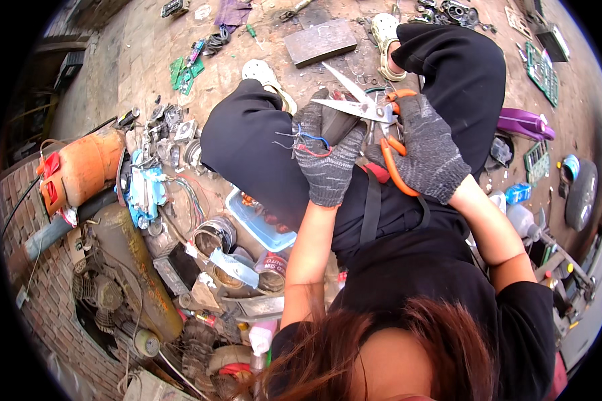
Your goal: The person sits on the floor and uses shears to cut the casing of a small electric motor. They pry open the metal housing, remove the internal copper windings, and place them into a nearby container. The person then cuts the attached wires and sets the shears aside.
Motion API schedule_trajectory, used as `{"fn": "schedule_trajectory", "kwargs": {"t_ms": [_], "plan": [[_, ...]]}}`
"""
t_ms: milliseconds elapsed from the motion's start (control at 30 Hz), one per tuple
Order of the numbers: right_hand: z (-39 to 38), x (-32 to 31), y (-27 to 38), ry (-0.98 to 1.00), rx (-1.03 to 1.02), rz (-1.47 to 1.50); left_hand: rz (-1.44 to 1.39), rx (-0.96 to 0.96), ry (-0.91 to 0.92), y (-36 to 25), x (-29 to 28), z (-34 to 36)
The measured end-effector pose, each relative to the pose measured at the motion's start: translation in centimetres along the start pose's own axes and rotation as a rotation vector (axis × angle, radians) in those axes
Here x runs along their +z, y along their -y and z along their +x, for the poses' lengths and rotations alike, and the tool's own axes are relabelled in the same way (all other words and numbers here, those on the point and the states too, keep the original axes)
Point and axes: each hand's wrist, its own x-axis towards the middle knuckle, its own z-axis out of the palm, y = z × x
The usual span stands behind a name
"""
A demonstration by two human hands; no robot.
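Both hands are wearing grey knit gloves and working over the lap. Right hand (418, 150) is gripping orange-handled scissors (362, 105) — blades spreading apart, pointing across to the left hand's side, 1 long orange handle curving below the glove. Left hand (328, 164) is gripping a dark piece (341, 125), thumb side facing the scissors. 2 wires, 1 blue wire (316, 138) and 1 red wire (314, 153), are lying across the left glove; can't tell what they're joining. Blades are overlapping the dark piece in view; can't tell if they're touching.

Upper blade tip is showing near the front edge of a metal block (322, 41), which is sitting on the floor (144, 60) between the 2 shoes. Light blue tray (264, 234) is standing on the floor, right edge partly hiding behind the left thigh. Green circuit boards (186, 75) are lying left of the block — orange cylinder (90, 167) resting toward the floor's left edge, by the brickwork (53, 281).
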Motion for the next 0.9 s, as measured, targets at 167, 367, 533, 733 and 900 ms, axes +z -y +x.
{"fn": "schedule_trajectory", "kwargs": {"t_ms": [167, 367, 533, 733, 900], "plan": [[-0.8, 1.2, -0.4, 0.028, 0.057, -0.138, 0.154, 0.093, -0.057, -0.4, 0.4, 0.4], [-0.9, 1.6, -0.1, 0.112, 0.120, -0.016, 0.184, 0.051, -0.101, 0.2, 0.7, -0.1], [-1.0, 1.1, 0.3, 0.268, 0.259, 0.088, 0.274, 0.069, -0.100, 0.4, 0.6, -0.1], [-0.7, 1.0, 0.8, 0.361, 0.345, -0.035, 0.457, 0.148, -0.101, 0.0, 0.6, -0.2], [-0.9, 1.4, 1.0, 0.380, 0.379, -0.023, 0.413, 0.152, -0.030, 0.2, 0.0, -0.1]]}}
